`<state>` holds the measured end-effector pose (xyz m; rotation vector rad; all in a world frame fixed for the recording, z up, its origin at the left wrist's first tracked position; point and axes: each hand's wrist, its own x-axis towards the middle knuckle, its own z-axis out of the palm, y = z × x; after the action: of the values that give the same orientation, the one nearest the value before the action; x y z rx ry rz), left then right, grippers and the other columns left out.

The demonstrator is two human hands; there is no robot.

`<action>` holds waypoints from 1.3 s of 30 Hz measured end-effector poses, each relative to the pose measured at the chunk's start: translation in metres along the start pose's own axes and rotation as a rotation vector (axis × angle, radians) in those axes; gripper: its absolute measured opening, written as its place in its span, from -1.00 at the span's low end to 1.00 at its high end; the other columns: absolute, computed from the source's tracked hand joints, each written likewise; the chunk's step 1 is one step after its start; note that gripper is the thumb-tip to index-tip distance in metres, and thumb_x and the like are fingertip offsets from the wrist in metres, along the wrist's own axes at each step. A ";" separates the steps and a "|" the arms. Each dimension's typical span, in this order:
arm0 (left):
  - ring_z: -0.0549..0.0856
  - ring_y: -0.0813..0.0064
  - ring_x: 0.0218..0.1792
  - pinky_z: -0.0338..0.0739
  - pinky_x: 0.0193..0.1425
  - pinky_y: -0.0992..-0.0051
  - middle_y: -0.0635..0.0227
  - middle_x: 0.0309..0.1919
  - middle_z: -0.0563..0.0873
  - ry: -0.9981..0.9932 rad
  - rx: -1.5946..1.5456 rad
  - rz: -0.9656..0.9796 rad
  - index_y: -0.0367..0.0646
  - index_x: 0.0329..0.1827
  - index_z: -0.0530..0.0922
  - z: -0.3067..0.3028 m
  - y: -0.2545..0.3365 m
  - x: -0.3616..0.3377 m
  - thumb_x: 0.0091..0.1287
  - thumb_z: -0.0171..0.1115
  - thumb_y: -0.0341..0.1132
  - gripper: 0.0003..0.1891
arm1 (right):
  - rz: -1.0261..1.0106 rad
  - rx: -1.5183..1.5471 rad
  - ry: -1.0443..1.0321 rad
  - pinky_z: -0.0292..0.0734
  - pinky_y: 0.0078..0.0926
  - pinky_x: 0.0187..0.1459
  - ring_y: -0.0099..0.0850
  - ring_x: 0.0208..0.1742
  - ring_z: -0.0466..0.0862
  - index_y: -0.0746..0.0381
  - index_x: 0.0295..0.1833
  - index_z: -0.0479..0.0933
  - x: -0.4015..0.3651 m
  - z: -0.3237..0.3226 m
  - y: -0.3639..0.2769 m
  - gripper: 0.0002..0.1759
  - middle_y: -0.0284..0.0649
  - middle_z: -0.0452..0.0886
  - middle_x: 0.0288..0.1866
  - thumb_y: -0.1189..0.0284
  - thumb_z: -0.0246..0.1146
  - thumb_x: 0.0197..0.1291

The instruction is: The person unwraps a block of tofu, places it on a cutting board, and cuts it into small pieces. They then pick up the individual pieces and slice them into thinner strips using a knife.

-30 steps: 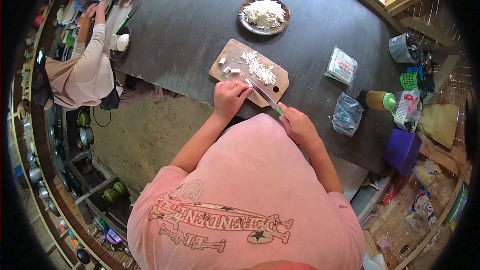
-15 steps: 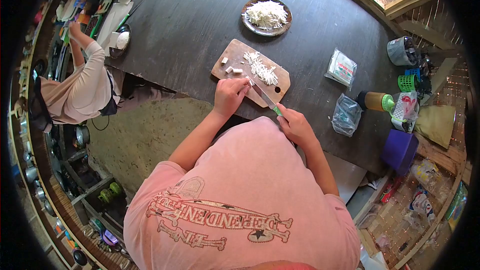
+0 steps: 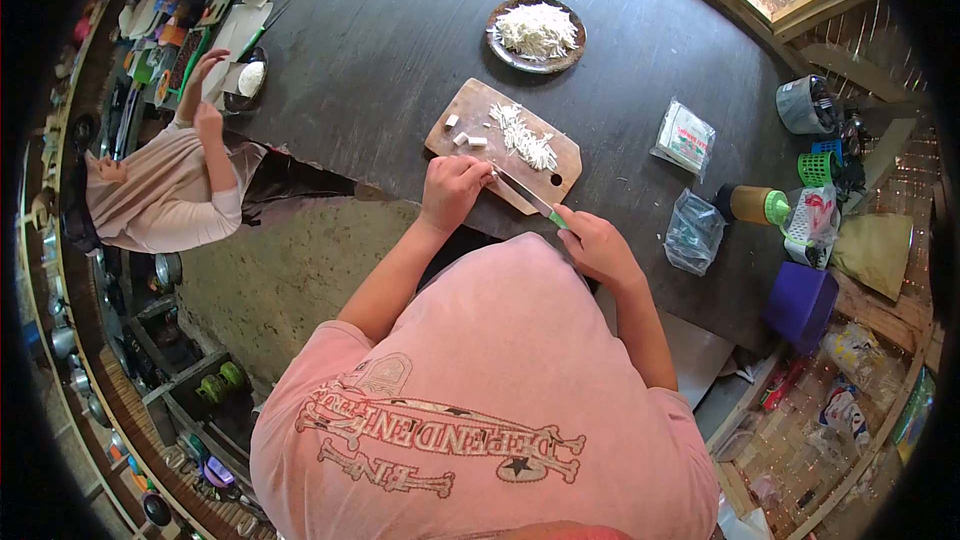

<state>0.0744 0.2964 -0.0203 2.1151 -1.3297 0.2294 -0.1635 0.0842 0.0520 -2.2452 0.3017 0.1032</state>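
Head view: my left hand (image 3: 455, 192) pinches a small white firm-looking piece (image 3: 495, 174) at the tan wooden board's (image 3: 468, 112) near edge; my right hand (image 3: 600, 243) wraps the green-handled steel knife (image 3: 527, 196). Piece likely light, brittle: hold its sides, fingertips curled. Round brown plate (image 3: 531, 66) contains heaped white shreds (image 3: 537, 30).

- Board (image 3: 475, 103) on table (image 3: 380, 60), nr front edge: cubes (image 3: 469, 140) on it L, cut shreds (image 3: 525, 138) R of 'em!
- Plate (image 3: 541, 67) beyond board, w/ heaped shreds (image 3: 538, 30).
- Knife (image 3: 527, 191) at board's nr side, handle in R hand (image 3: 597, 243).
- Packet (image 3: 685, 138) well R; plastic bag (image 3: 695, 232) nearer, bottle (image 3: 755, 204) R of bag.
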 end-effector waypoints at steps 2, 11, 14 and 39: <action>0.79 0.44 -0.03 0.54 0.12 0.26 0.59 -0.12 0.81 -0.013 0.013 0.003 0.12 -0.03 0.81 -0.003 0.000 0.000 0.28 0.65 -0.25 -0.76 | -0.017 -0.005 0.057 0.68 -0.06 0.08 0.07 0.00 0.79 0.26 0.54 0.60 -0.003 -0.004 0.004 -0.47 0.06 0.77 -0.03 0.48 0.37 0.51; 0.78 0.47 0.00 0.53 0.14 0.27 0.64 -0.08 0.80 -0.097 0.101 0.066 0.13 -0.09 0.82 -0.018 0.004 0.013 0.32 0.58 -0.28 -0.86 | 0.029 0.012 0.152 0.67 0.00 0.03 0.10 -0.03 0.78 0.25 0.52 0.61 -0.017 -0.012 0.021 -0.49 0.07 0.75 -0.05 0.46 0.36 0.51; 0.78 0.48 0.01 0.53 0.14 0.29 0.65 -0.04 0.82 -0.089 0.101 0.062 0.13 -0.07 0.83 -0.014 0.009 0.017 0.35 0.54 -0.32 -0.86 | 0.019 0.024 0.167 0.65 -0.06 0.03 0.08 -0.05 0.77 0.29 0.54 0.60 -0.020 -0.005 0.027 -0.47 0.07 0.74 -0.07 0.48 0.38 0.51; 0.65 0.42 0.34 0.48 0.40 0.22 0.50 0.41 0.71 -0.047 0.166 0.036 -0.01 0.41 0.73 -0.007 0.027 -0.028 0.43 0.43 -0.33 -0.54 | -0.116 -0.301 0.120 0.70 -0.08 -0.26 -0.07 -0.27 0.77 0.11 0.53 0.65 -0.009 -0.001 0.005 -0.47 -0.18 0.68 -0.17 0.36 0.43 0.50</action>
<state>0.0394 0.3138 -0.0162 2.2478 -1.4202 0.3165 -0.1734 0.0820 0.0507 -2.5683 0.2310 -0.0519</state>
